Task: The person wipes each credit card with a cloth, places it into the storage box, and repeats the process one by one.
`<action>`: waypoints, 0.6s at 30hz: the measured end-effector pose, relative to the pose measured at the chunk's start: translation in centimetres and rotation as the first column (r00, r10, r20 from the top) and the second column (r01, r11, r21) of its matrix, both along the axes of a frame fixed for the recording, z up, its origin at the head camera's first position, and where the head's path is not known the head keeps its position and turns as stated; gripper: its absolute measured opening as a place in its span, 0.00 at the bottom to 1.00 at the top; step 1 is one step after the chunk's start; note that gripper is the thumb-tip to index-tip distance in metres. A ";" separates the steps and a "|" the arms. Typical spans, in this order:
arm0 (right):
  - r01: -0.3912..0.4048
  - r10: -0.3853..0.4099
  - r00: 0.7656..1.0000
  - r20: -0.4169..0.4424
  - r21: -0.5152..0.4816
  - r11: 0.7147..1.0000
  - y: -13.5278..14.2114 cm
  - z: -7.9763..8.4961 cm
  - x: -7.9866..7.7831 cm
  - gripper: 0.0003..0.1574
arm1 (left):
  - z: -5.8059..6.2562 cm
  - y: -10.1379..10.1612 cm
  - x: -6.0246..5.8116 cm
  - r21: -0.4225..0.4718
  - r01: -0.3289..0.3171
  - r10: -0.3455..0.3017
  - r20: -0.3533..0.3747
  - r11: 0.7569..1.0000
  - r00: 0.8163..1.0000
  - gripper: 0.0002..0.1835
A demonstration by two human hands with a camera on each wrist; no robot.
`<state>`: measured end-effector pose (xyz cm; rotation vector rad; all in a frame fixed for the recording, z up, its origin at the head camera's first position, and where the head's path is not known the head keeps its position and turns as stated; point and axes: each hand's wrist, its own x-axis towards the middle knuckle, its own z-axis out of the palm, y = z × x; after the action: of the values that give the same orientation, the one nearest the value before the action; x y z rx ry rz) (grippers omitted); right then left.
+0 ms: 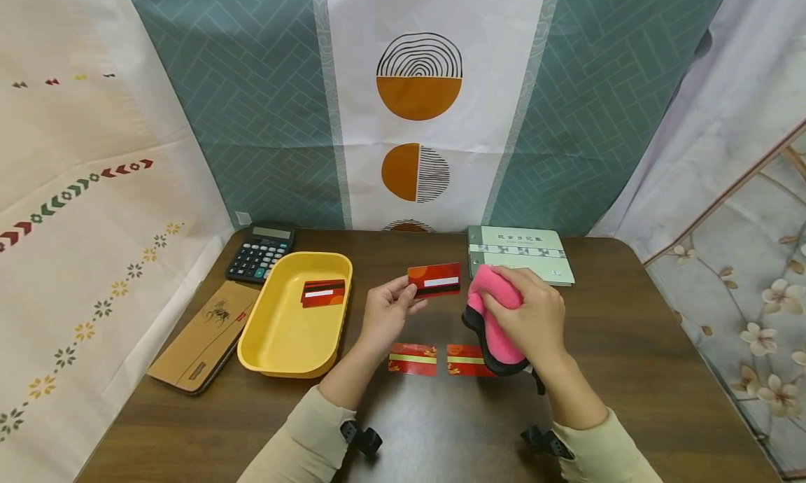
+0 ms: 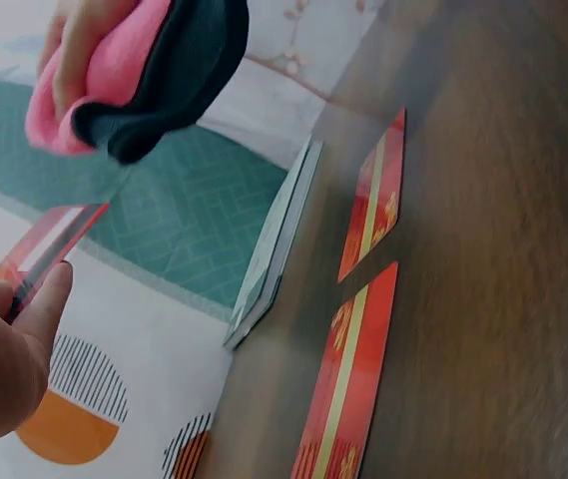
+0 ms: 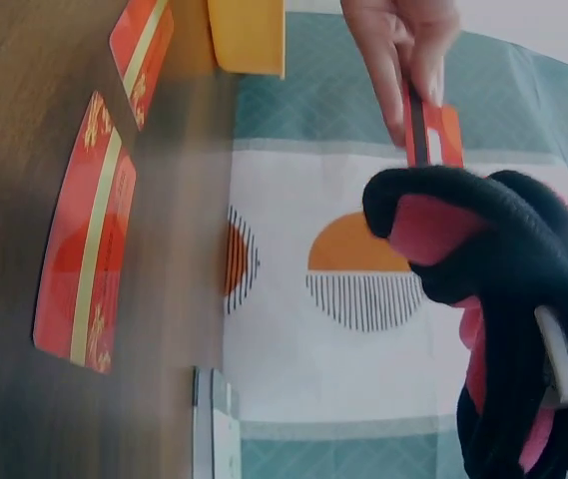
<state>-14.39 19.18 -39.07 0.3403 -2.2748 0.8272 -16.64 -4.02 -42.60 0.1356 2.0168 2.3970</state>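
My left hand (image 1: 385,311) pinches a red and orange bank card (image 1: 434,273) between thumb and fingers, raised over the table with its black band and white strip showing. Close by on the right, my right hand (image 1: 535,315) grips a folded plush cloth (image 1: 500,332), pink on one face and black on the other. In the right wrist view the cloth's black edge (image 3: 443,182) overlaps the raised card. Two red cards with a gold band lie side by side below, the left card (image 1: 412,359) fully visible and the right card (image 1: 464,360) partly behind the cloth.
A yellow tray (image 1: 286,343) to the left has red cards (image 1: 322,294) in it. Beside it are a calculator (image 1: 261,252) and a brown wallet-like case (image 1: 204,332). A pale green ledger (image 1: 529,248) lies at the back right, before a hanging curtain (image 1: 264,105).
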 end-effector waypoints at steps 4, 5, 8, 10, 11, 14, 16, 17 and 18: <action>0.003 -0.003 1.000 0.000 0.073 0.997 -0.8 0.1 0.0 0.26 | 0.1 0.7 0.4 0.030 0.083 -0.083 -0.009 0.996 0.997 0.18; 0.011 -0.011 1.000 0.001 0.092 0.996 -1.0 0.1 0.0 0.26 | 0.1 0.8 0.4 0.035 0.101 -0.101 -0.020 0.994 0.995 0.18; 0.043 -0.044 0.999 0.005 0.133 0.990 -1.5 0.0 -0.1 0.27 | 0.0 1.2 0.5 0.034 0.139 -0.137 -0.064 0.990 0.989 0.19; 0.064 -0.066 0.998 0.010 0.156 0.986 -1.8 0.0 -0.1 0.28 | -0.1 1.4 0.6 0.020 0.156 -0.154 -0.088 0.988 0.984 0.19; 0.070 -0.073 0.997 0.012 0.166 0.984 -2.0 0.0 -0.1 0.28 | -0.1 1.5 0.6 0.007 0.164 -0.163 -0.098 0.986 0.982 0.19; 0.062 -0.065 0.998 0.014 0.190 0.980 -3.0 -0.1 0.0 0.27 | -0.2 1.9 0.7 -0.031 0.190 -0.193 -0.115 0.981 0.975 0.19; 0.036 -0.039 0.999 0.013 0.192 0.981 -3.7 0.0 0.1 0.27 | -0.3 2.1 0.6 -0.065 0.198 -0.204 -0.120 0.978 0.972 0.19; 0.020 -0.023 1.000 0.010 0.190 0.982 -4.1 0.1 0.2 0.26 | -0.3 2.2 0.6 -0.080 0.198 -0.207 -0.122 0.977 0.971 0.20; 0.005 -0.007 1.000 0.007 0.188 0.982 -4.4 0.1 0.3 0.26 | -0.3 2.3 0.6 -0.091 0.201 -0.211 -0.128 0.975 0.969 0.20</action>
<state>-14.12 14.82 -38.92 0.4161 -2.3654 0.6121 -16.08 -1.71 -42.94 0.4970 2.0315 2.2364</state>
